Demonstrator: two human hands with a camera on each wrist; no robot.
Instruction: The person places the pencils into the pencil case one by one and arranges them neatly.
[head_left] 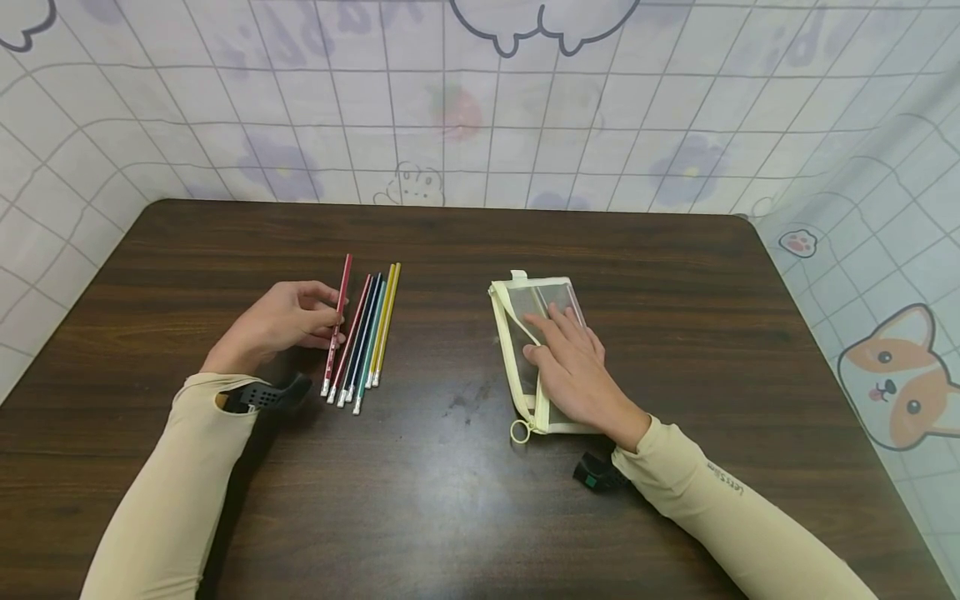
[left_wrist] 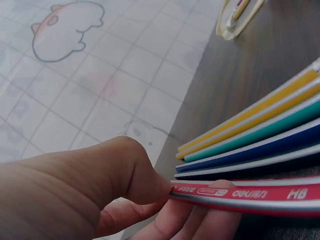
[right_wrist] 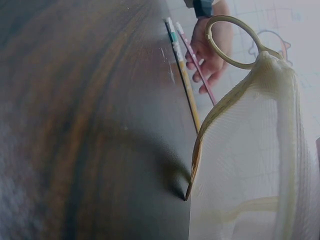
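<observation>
Sleeves [head_left: 172,500]: pale yellow, on both forearms, at the near side.
Left hand [head_left: 288,325]: thumb and fingers pinching a red pencil [left_wrist: 255,195].
Red pencil: just left of the pencil row [head_left: 371,350], eraser end near.
Pencil row: red, dark, teal and yellow, on the desk [head_left: 450,517].
Right hand [head_left: 572,371]: fingers extended, resting on the translucent pouch [head_left: 511,358].
Pouch: right of the row.
Hand spacing: well apart.

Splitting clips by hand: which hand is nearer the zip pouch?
Right. The right hand rests on the zip pouch. The left hand is apart from it, across the row of pencils, holding a red pencil.
</observation>
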